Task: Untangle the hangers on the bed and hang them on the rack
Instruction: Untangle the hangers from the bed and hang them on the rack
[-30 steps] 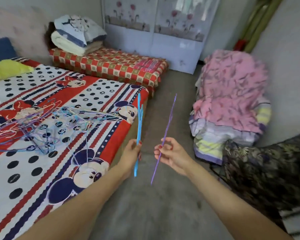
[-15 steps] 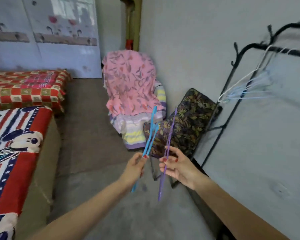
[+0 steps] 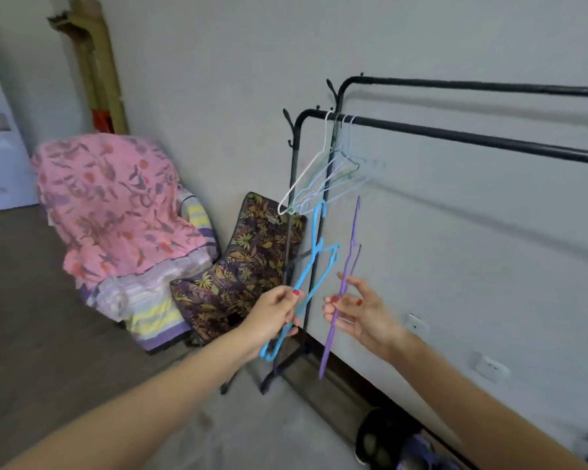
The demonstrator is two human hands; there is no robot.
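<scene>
My left hand [image 3: 275, 312] grips a blue hanger [image 3: 314, 259] by its lower bar, hook pointing up. My right hand [image 3: 357, 313] pinches a purple hanger [image 3: 345, 276], seen edge-on, between thumb and fingers. Both hangers are held up just below and in front of the black rack [image 3: 421, 130] by the wall. Several pale hangers [image 3: 323, 178] hang from the left end of the rack's front rail. The bed is out of view.
A chair draped with a pink floral cloth [image 3: 116, 205] stands at left, a dark leaf-patterned folding seat [image 3: 248, 266] beside the rack's post. Dark shoes [image 3: 387, 439] lie on the floor at the wall's base. White wall sockets [image 3: 489, 368] are at lower right.
The view has swung right from the bed to the rack. Both hands have carried the blue and purple hangers up toward the rack's left end.
</scene>
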